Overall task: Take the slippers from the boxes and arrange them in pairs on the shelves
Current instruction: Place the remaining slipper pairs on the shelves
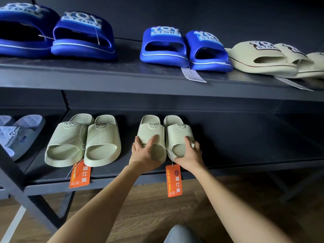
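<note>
A pair of pale green slippers with smiley faces stands on the lower shelf (236, 151), toes toward me. My left hand (144, 154) grips the toe end of the left slipper (151, 131), thumb on one side and fingers over the strap. My right hand (190, 155) grips the toe end of the right slipper (178, 134) the same way. An orange tag (174, 180) hangs from this pair over the shelf edge. A second, matching green pair (84, 141) stands to the left with its own orange tag (80, 174).
The upper shelf (122, 74) carries two blue pairs (184, 48) (57, 32) and cream slippers (273, 58) at the right. Light blue slippers (19, 134) lie at the lower left. The lower shelf's right half is bare. Wooden floor lies below.
</note>
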